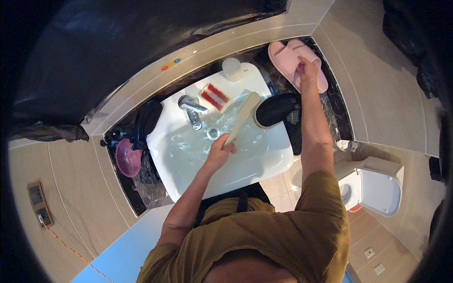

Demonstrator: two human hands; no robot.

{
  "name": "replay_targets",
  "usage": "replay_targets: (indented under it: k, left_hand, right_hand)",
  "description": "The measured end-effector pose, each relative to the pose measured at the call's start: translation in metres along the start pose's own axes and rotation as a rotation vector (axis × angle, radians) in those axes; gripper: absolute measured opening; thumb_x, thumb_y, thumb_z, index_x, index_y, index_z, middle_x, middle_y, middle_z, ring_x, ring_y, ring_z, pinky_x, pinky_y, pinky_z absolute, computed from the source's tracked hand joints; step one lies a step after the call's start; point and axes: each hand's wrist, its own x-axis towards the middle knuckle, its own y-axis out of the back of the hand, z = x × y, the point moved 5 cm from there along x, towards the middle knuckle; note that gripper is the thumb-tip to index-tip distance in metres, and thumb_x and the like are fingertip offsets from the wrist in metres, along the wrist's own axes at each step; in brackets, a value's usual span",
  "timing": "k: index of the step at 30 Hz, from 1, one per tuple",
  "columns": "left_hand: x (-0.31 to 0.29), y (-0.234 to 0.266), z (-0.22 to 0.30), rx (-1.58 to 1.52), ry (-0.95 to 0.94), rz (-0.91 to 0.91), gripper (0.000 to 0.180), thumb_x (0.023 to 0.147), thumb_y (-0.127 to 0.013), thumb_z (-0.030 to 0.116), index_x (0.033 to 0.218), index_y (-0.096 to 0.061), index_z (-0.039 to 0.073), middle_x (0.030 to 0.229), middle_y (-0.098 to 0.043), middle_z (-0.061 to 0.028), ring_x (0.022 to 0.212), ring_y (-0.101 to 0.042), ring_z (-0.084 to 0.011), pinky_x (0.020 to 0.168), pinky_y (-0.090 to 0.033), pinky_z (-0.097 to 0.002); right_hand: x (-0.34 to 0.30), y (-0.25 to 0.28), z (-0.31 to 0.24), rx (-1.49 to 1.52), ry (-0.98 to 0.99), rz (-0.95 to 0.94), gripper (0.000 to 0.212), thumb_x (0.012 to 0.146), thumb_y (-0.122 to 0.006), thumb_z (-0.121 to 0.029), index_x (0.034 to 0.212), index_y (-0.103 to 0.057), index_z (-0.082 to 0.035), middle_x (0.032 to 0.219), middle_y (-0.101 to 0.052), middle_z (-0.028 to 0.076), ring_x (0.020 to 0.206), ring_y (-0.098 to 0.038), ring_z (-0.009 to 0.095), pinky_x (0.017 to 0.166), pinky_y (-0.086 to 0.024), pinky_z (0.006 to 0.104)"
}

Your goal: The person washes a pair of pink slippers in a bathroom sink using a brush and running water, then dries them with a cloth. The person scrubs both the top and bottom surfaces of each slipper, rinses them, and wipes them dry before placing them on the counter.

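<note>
My left hand [219,152] is closed round the thin end of a pale long-handled brush [243,114], held slantwise above the white washbasin [281,162]. The brush's wider end points to the upper right; no bristles show. My right arm stretches to the far right corner of the counter, where my right hand [308,70] has its fingers curled at the opening of a pink slipper [287,58]. A second pink slipper [322,81] lies against it. Cloudy water [196,141] stands in the basin.
A chrome faucet [192,106] rises at the basin's back, beside a red-and-white packet [214,97] and a white cup [231,69]. A black round-rimmed item [276,111] sits at the right rim. Left stands a pink bowl [128,158]; a toilet [381,188] is at right.
</note>
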Motion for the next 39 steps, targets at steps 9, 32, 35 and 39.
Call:
replay_targets:
  k: [9, 32, 35, 39]
  left_hand:
    - [-0.053, 0.043, -0.031, -0.043, 0.086, -0.07, 0.014, 0.091, -0.046, 0.006, 0.102, -0.054, 0.001, 0.07, -0.057, -0.0048, 0.069, -0.057, -0.0141, 0.067, -0.046, -0.0286]
    - [-0.166, 0.193, -0.04, -0.185, -0.081, -0.089, 0.018, 0.093, -0.055, 0.019, 0.092, -0.058, 0.001, 0.067, -0.058, -0.0026, 0.062, -0.055, -0.0102, 0.064, -0.045, -0.0251]
    - [-0.164, 0.189, -0.039, -0.163, -0.11, -0.139, 0.018, 0.092, -0.055, 0.019, 0.096, -0.058, 0.001, 0.068, -0.058, -0.0023, 0.063, -0.055, -0.0101, 0.064, -0.045, -0.0247]
    - [-0.163, 0.164, -0.044, -0.159, -0.121, -0.194, 0.024, 0.09, -0.057, 0.017, 0.105, -0.055, -0.001, 0.074, -0.057, -0.0023, 0.064, -0.053, -0.009, 0.065, -0.045, -0.0244]
  right_hand:
    - [-0.205, -0.04, -0.118, -0.112, 0.281, -0.265, 0.029, 0.087, -0.062, -0.013, 0.112, -0.058, 0.002, 0.107, -0.064, 0.009, 0.089, -0.063, 0.015, 0.077, -0.049, 0.026]
    - [-0.45, -0.155, 0.142, -1.608, 0.241, -0.509, 0.047, 0.08, -0.061, -0.032, 0.116, -0.057, -0.003, 0.104, -0.062, 0.024, 0.095, -0.061, 0.039, 0.087, -0.047, 0.0446]
    - [-0.482, -0.151, 0.133, -1.588, 0.624, -0.333, 0.051, 0.082, -0.062, -0.027, 0.125, -0.049, -0.004, 0.101, -0.063, 0.023, 0.089, -0.063, 0.037, 0.083, -0.048, 0.0417]
    - [-0.508, -0.131, 0.136, -0.932, 0.328, -0.238, 0.05, 0.085, -0.062, -0.02, 0.13, -0.045, -0.007, 0.086, -0.062, 0.014, 0.079, -0.061, 0.023, 0.072, -0.049, 0.0331]
